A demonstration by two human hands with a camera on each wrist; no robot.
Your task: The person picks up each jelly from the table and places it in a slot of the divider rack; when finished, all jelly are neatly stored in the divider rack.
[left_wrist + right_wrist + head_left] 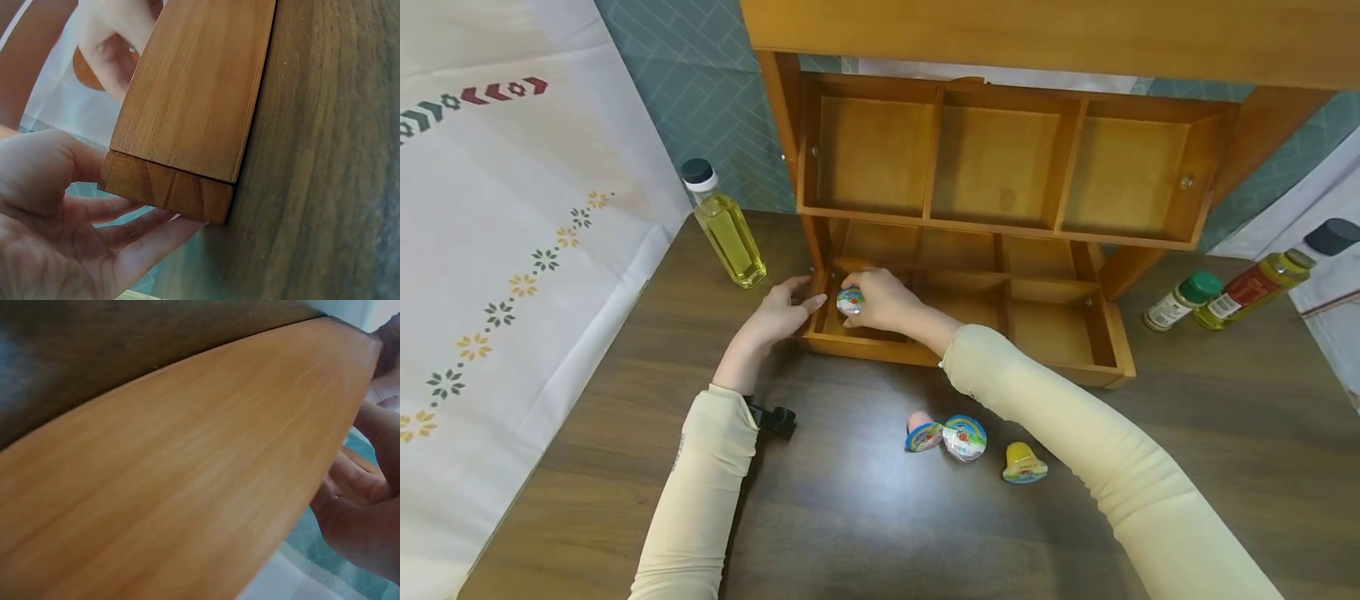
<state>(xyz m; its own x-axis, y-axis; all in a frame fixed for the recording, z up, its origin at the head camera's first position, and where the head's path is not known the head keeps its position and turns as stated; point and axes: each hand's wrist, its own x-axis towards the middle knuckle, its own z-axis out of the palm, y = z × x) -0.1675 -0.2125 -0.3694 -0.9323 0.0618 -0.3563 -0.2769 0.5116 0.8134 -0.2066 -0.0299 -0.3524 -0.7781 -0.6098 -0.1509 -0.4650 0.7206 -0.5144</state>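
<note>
In the head view my right hand (883, 302) pinches a jelly cup (850, 301) with a printed foil lid, inside the left front compartment of a wooden rack (865, 348). My left hand (777, 314) holds the rack's lower left corner. The left wrist view has the fingers of that left hand (81, 219) along the outer end of the wood, thumb at the upper edge. Nearer me on the table lie a pink jelly cup (919, 422) on its side, a lid-up jelly cup (964, 438) and a tipped yellow jelly cup (1021, 460). The rack's front board hides the held cup in the right wrist view.
The rack's upper tray (1000, 158), with three compartments, overhangs the lower one. An oil bottle (730, 237) stands to the left of the rack. On its right are a green-capped jar (1180, 302) and another oil bottle (1262, 287). A white patterned cloth (527, 217) borders the table's left edge.
</note>
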